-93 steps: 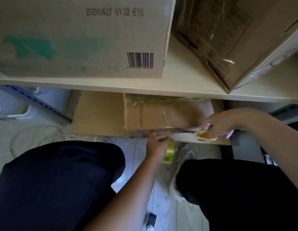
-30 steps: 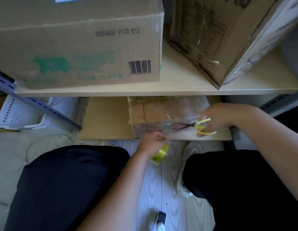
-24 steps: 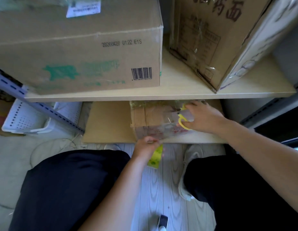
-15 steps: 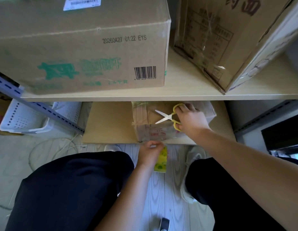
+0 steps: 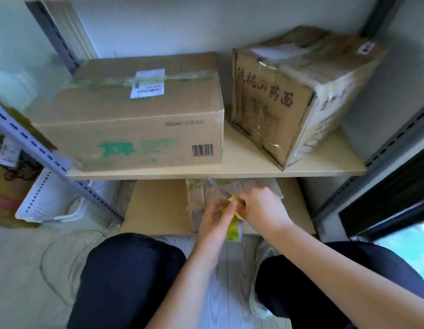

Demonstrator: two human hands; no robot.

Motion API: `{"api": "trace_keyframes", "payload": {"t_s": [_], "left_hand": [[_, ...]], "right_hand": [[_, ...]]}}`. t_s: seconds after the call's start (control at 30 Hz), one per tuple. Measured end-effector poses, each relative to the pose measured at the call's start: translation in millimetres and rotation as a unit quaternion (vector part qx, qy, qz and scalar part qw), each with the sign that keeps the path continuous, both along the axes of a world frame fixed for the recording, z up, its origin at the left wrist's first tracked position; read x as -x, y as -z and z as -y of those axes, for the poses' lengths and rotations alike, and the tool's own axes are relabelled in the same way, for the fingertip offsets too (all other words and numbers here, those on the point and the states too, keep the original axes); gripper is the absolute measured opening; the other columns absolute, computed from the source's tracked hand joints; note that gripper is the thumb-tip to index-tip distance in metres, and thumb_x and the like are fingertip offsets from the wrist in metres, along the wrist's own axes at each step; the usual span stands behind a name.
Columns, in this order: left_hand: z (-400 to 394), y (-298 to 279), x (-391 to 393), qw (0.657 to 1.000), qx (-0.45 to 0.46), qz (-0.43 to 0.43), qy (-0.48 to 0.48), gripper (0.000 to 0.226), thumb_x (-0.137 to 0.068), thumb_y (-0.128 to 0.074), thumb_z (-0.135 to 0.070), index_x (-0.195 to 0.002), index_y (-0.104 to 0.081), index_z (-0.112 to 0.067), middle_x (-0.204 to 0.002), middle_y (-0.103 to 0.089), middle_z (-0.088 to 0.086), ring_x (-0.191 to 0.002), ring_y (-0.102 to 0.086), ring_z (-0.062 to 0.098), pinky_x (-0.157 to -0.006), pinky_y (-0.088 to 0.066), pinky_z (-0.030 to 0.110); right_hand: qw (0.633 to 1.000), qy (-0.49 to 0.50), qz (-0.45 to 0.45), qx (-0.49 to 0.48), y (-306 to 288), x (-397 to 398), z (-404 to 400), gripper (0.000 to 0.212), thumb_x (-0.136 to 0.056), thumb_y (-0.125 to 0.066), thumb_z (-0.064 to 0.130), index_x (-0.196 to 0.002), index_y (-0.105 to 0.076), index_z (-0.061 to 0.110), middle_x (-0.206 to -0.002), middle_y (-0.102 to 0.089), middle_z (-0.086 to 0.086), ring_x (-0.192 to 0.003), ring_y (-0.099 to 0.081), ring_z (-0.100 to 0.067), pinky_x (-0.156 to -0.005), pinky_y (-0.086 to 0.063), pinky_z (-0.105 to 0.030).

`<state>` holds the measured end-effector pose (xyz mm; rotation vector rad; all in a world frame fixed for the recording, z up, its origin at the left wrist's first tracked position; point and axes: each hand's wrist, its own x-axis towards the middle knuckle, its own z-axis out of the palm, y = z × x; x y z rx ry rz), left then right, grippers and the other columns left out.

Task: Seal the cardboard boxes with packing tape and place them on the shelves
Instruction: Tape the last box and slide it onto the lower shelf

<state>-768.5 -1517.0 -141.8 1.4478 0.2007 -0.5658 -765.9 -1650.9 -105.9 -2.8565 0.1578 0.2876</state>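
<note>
From the head view we note the small box (image 5: 206, 198) on the lower shelf (image 5: 156, 205), directly ahead of both hands: left hand (image 5: 212, 218) gripping the tape roll (image 5: 233, 227), right hand (image 5: 261, 210) pinching yellow-handled scissors (image 5: 233, 199) above it.

The person wears dark navy trousers (image 5: 132, 279) on both legs, the fabric plain and smooth with no visible markings. Both forearms are bare, with no sleeves, watch or bracelet showing. A pale grey-white shoe (image 5: 262, 254) with a light sole shows beside the right leg.
</note>
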Motion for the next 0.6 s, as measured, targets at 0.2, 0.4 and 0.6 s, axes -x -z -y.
{"api": "trace_keyframes", "payload": {"t_s": [0.2, 0.4, 0.6], "left_hand": [[-13, -81, 12, 0.995, -0.038, 0.089, -0.007, 0.021, -0.084, -0.076, -0.031, -0.100, -0.068, -0.020, -0.081, -0.075, -0.013, -0.082, -0.070, 0.004, -0.065, -0.048, 0.012], [-14, -200, 17, 0.988, 0.068, 0.135, 0.034, 0.021, -0.098, -0.059, -0.014, -0.112, -0.061, 0.002, -0.076, -0.077, 0.001, -0.053, -0.069, 0.010, -0.044, -0.046, 0.014], [15, -325, 2, 0.967, 0.123, 0.216, 0.064, 0.019, -0.100, -0.055, -0.013, -0.112, -0.059, 0.001, -0.095, -0.076, 0.017, -0.061, -0.071, 0.025, -0.046, -0.051, 0.024]], "right_hand": [[0.979, 0.021, 0.055, -0.195, -75, 45, 6, 0.015, -0.089, -0.069, 0.028, -0.080, -0.059, 0.021, -0.065, -0.061, 0.002, -0.056, -0.060, -0.015, -0.055, -0.049, -0.030], [0.920, 0.045, 0.387, -0.051, -214, 83, 25, 0.013, -0.087, -0.074, 0.031, -0.098, -0.073, 0.025, -0.076, -0.068, 0.005, -0.063, -0.062, -0.019, -0.058, -0.054, -0.036], [0.909, 0.128, 0.396, 0.006, -362, 17, 103, 0.020, -0.092, -0.067, 0.030, -0.095, -0.073, 0.011, -0.082, -0.068, -0.006, -0.081, -0.063, -0.029, -0.069, -0.050, -0.034]]}}
